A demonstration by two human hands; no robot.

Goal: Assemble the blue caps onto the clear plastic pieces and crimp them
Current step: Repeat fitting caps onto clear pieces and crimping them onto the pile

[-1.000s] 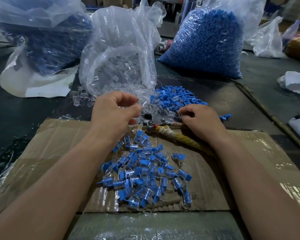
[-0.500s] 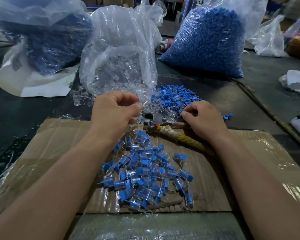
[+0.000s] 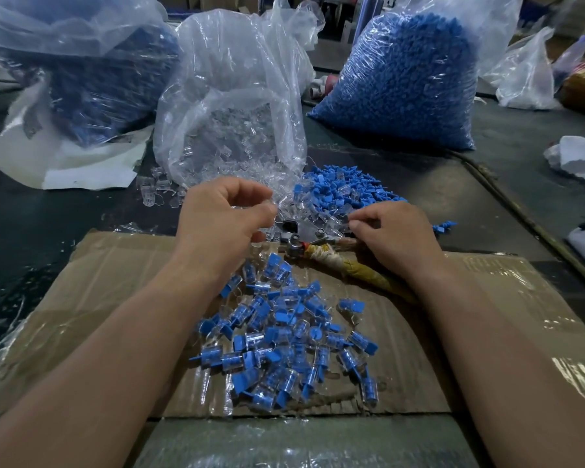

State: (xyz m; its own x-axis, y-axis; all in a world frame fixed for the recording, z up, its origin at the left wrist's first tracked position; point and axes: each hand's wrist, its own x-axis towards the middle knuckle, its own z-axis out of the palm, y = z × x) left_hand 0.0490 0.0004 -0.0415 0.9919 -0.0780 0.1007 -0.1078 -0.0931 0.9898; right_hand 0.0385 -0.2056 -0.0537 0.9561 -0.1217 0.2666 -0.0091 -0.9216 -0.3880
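Flattened cardboard sheet (image 3: pixel 115 298) under both forearms, covered with glossy clear tape.

Beyond the hands, three large clear plastic bags:
- Ahead of the right hand (image 3: pixel 392 238) and well apart from it: bag of blue caps (image 3: pixel 406 79), packed full, upright.
- Directly ahead of the left hand (image 3: pixel 217 224): bag of clear plastic pieces (image 3: pixel 230 113), partly filled, mouth slumped toward the hand, contents spilling out just beyond the fingertips.
- Ahead and to the left of the left hand: third bag (image 3: pixel 92 72) with dark blue contents, too dim to identify.

Between the forearms, near the wrists: pile of assembled pieces (image 3: pixel 284 332), each a clear body with a blue cap seated in it, lying at mixed angles on the cardboard.

Just beyond the gap between the hands: loose blue caps (image 3: pixel 335 187) heaped with some clear pieces mixed in.

Between the hands: crimping pliers (image 3: pixel 304 231), metal head toward the left hand, cloth-wrapped handle running back under the right wrist.

Hands apart, level with each other. Left hand curled, thumb and fingers pinching a clear plastic piece (image 3: pixel 250 208). Right hand curled, thumb and forefinger tips together at the edge of the cap heap; held item, if any, not discernible.
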